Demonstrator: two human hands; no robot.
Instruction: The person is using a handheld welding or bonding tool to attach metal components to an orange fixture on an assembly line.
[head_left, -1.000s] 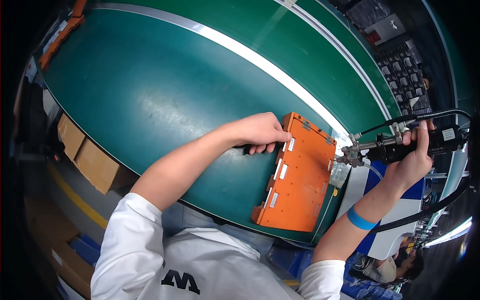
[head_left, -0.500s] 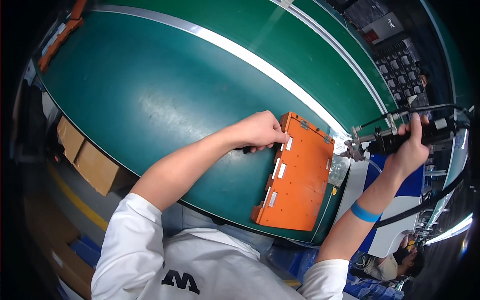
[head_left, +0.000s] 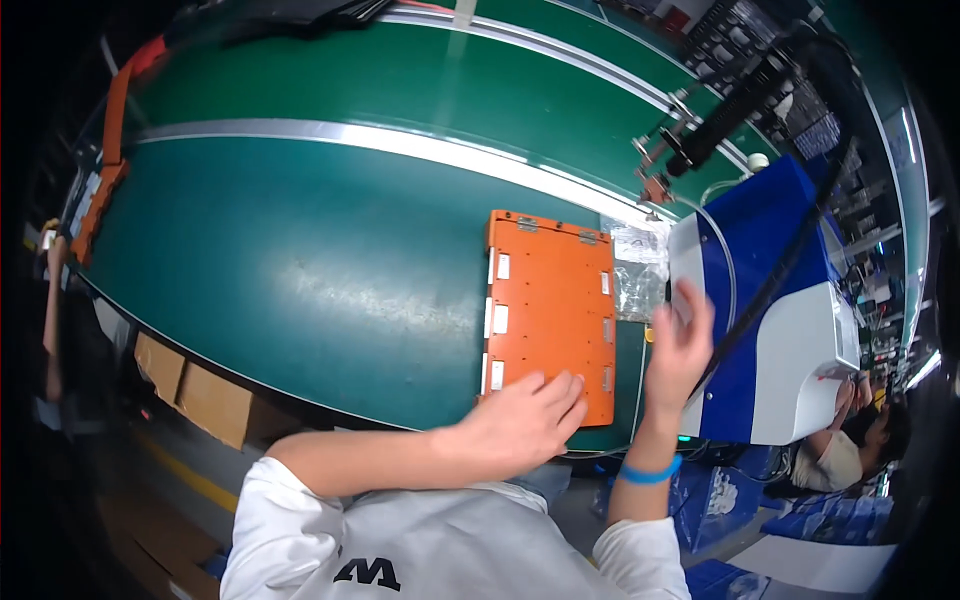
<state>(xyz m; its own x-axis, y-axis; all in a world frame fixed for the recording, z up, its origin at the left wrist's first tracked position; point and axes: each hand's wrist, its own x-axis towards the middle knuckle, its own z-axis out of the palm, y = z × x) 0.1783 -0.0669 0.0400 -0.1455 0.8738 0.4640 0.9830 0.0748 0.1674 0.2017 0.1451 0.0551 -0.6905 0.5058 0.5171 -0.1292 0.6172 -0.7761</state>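
On the green bench lies an orange box-like fixture [head_left: 555, 315] with a flat top, two metal hinges on its far edge and white pieces along its sides. My left hand [head_left: 525, 425] rests over its near edge, fingers slightly bent and touching the top, with nothing seen in them. To the right of the fixture my right hand [head_left: 682, 345] is raised, empty, its fingers stretched and a little blurred. Beyond it a black powered screwdriver-like tool [head_left: 725, 115] with a metal bracket hangs from a cable, out of my hands.
A blue and white machine [head_left: 770, 320] stands right of the fixture, with a dark cable [head_left: 790, 275] before it. A clear plastic bag [head_left: 637, 270] lies beside the fixture. Another orange fixture [head_left: 100, 205] is at the far left, with a person's arm [head_left: 55, 310] near it. Cardboard boxes [head_left: 205, 395] stand below.
My right hand has let go of the black tool and come down and left; the tool now hangs farther away. My left hand has moved from the fixture's left side to its near edge.
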